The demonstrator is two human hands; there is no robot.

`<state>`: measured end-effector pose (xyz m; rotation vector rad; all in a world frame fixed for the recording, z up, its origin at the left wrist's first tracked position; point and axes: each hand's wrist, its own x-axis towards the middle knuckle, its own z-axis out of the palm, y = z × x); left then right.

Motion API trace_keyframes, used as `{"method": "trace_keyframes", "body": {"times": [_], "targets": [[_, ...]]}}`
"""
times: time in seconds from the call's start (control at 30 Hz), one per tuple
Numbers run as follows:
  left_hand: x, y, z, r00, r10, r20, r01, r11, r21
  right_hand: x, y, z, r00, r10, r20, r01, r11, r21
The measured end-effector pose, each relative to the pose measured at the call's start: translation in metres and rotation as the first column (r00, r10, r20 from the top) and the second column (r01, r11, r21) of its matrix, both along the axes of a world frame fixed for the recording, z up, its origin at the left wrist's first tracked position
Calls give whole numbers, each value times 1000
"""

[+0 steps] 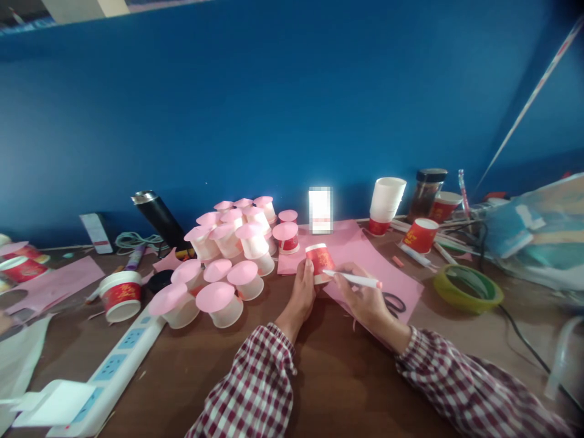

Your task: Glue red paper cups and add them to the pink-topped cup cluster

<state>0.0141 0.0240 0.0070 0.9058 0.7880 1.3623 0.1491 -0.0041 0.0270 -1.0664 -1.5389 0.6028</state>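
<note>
A red paper cup (pixel 319 257) with gold lettering is gripped in my left hand (pixel 300 295), rim upward and a little tilted. My right hand (pixel 365 302) holds a white marker (pixel 358 280) with a reddish end, its tip at or very near the cup's side. Under and behind the hands lie pink paper sheets (pixel 340 234). Black scissor handles (pixel 395 302) show on the paper beside my right hand. Left of the cup stand several cups topped with pink paper discs (pixel 219 297).
A power strip (pixel 116 359) with a white plug lies at left, near a black bottle (pixel 157 219). A stack of white cups (pixel 387 201), a red cup (pixel 420 236), yellow tape (pixel 468 289) and a plastic bag (pixel 538 237) sit at right. A blue partition (pixel 292 103) rises behind.
</note>
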Motion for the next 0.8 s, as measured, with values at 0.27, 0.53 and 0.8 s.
{"method": "trace_keyframes", "body": {"times": [0.27, 0.53, 0.8], "targets": [[1, 0, 4, 1000, 9, 3, -9, 999, -36, -1, 1, 1, 1000, 8, -17, -8, 1000, -14], [2, -3, 7, 999, 29, -30, -30, 998, -49, 0, 3, -4, 999, -20, -28, 19, 999, -34], [0, -5, 10, 997, 19, -72, -22, 999, -40, 1, 1, 4, 999, 4, -41, -5, 1000, -20]]}}
